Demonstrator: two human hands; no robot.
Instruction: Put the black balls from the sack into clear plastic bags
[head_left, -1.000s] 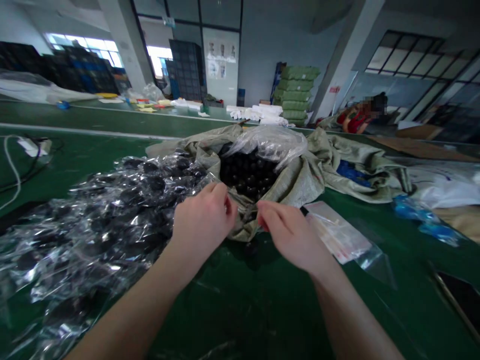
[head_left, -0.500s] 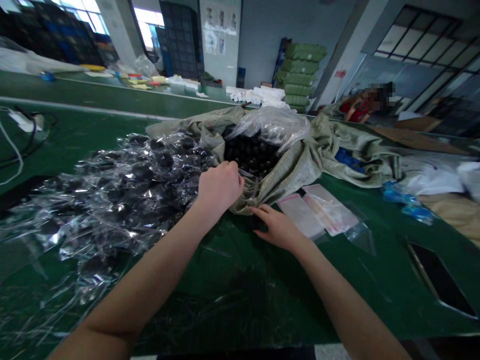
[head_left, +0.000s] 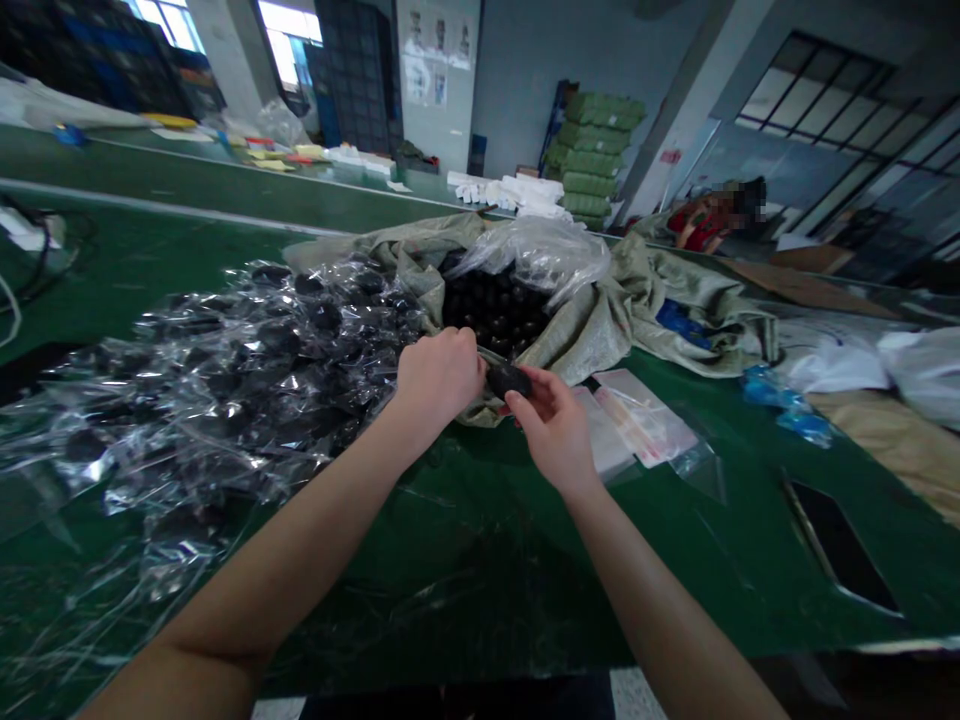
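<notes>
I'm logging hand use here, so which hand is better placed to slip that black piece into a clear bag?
Probably the right hand: it already pinches the black piece. The left hand is closed beside it, seemingly on clear film, and looks better suited to steadying the bag.

The right hand [head_left: 553,428] pinches a small black rounded piece [head_left: 509,379] in its fingertips, just in front of the open woven sack [head_left: 600,330], whose clear liner holds many more black pieces. The left hand [head_left: 439,375] is closed into a fist right beside it, at the sack's near edge. Left of both lies a heap of clear bagged pieces [head_left: 225,380] on the green desk [head_left: 480,560], and flat empty bags [head_left: 637,425] lie to the right.
</notes>
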